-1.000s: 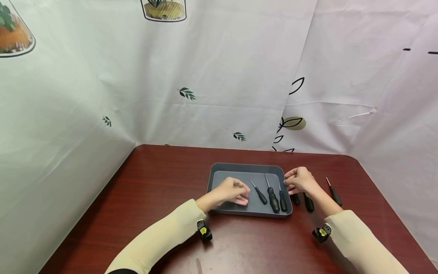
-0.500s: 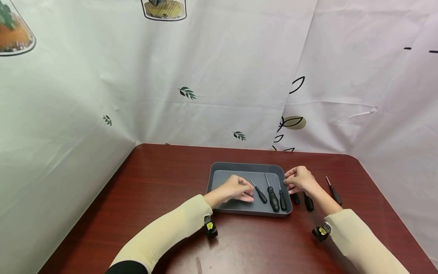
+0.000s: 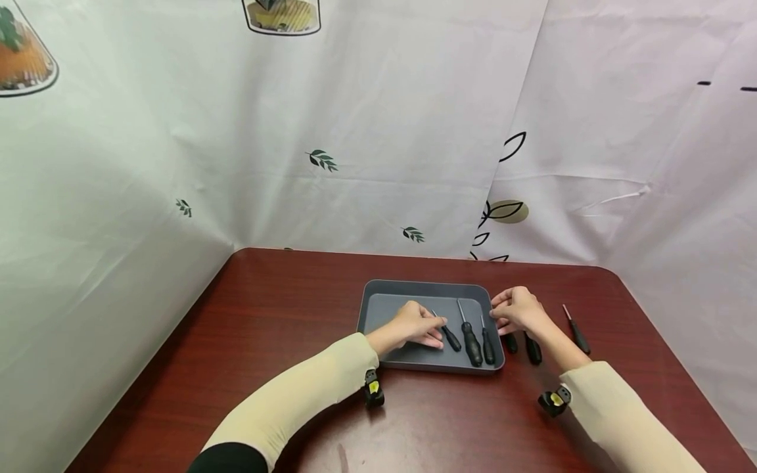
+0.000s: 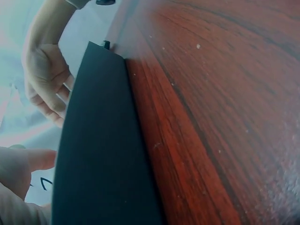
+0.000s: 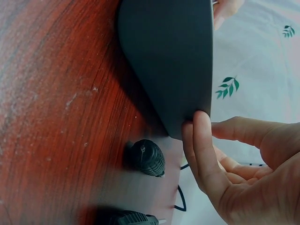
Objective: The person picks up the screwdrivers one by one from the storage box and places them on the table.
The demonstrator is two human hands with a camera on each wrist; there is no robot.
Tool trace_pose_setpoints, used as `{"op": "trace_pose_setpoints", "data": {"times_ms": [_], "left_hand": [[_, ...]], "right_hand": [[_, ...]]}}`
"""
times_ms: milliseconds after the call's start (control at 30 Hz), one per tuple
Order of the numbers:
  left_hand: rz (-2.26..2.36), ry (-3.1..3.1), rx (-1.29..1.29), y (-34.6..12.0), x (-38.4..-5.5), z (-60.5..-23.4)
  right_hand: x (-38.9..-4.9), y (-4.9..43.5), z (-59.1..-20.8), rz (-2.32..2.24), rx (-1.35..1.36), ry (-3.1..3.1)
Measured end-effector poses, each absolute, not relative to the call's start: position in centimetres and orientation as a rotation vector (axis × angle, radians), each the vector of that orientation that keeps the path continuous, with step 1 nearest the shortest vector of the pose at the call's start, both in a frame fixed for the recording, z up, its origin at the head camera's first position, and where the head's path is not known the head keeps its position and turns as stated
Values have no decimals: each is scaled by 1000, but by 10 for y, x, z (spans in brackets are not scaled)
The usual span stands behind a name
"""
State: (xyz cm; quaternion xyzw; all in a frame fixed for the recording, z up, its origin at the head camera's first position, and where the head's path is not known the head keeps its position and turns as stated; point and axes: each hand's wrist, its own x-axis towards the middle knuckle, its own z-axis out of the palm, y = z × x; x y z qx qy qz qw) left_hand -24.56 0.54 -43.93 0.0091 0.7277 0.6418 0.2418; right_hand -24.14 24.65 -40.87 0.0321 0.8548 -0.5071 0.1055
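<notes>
A grey rectangular tray (image 3: 408,361) rests on the table and holds three black-handled screwdrivers. My left hand (image 3: 414,324) hovers inside it, thumb and fingers apart. Its fingertips overlap the shaft of the leftmost, small screwdriver (image 3: 452,339) in the head view; in the left wrist view the tray's wall (image 4: 101,140) hides them. Beside that lie a large screwdriver (image 3: 472,345) and a slim screwdriver (image 3: 488,346). My right hand (image 3: 520,310) pinches the tray's right rim; the right wrist view shows fingers (image 5: 202,140) outside the wall and the thumb across the rim.
Right of the tray, partly behind my right hand, lie two black screwdriver handles, one (image 3: 511,343) close to the tray and another (image 3: 533,349) farther out. A further screwdriver (image 3: 579,336) lies near the right side of the dark red table (image 3: 284,315). White printed cloth (image 3: 378,131) hangs behind.
My left hand has moved right across the tray, up to the small screwdriver. My right hand has stayed on the rim, and the tray and screwdrivers have not moved.
</notes>
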Motion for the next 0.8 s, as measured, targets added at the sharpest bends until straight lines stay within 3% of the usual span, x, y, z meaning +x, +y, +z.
{"op": "trace_pose_setpoints", "data": {"times_ms": [800], "left_hand": [[1431,2396,187,15,-250,-445]], "right_hand": [[-240,247,-410,-1502,48,2521]]}}
